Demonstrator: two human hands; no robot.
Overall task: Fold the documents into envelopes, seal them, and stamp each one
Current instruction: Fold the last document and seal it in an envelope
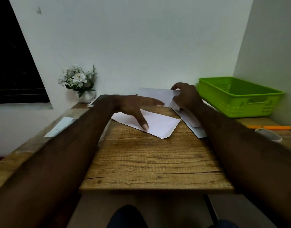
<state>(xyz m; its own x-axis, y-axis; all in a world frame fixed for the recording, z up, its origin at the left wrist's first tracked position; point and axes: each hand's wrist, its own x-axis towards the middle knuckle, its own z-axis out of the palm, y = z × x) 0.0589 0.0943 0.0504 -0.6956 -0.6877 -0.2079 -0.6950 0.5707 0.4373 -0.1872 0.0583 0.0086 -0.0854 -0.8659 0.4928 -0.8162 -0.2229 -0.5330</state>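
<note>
A wooden desk with a coarse brown grain (149, 162) stands against a pale plain wall (141, 46), with a dark window (13, 63) at the left. At the back left are white artificial flowers (78, 78) in a small white pot (87, 97), with a spiral-bound notebook (92, 102) just beside it. A lime-green perforated plastic basket (237, 102) sits at the right; nearer lie an orange pen (271, 127) and a whitish ring-shaped object (268, 137). A pale paper slip (60, 127) on the left edge bears faint marks too blurred to read.

The left hand (130, 106) is spread loose, its thumb tip pressing the flat white envelope (159, 124) in the middle of the desk, its forefinger stretched toward the folded white sheet (156, 94). The right hand (186, 96) pinches that sheet at its right end, lifted above the desk. More white papers (193, 124) lie under the right forearm
</note>
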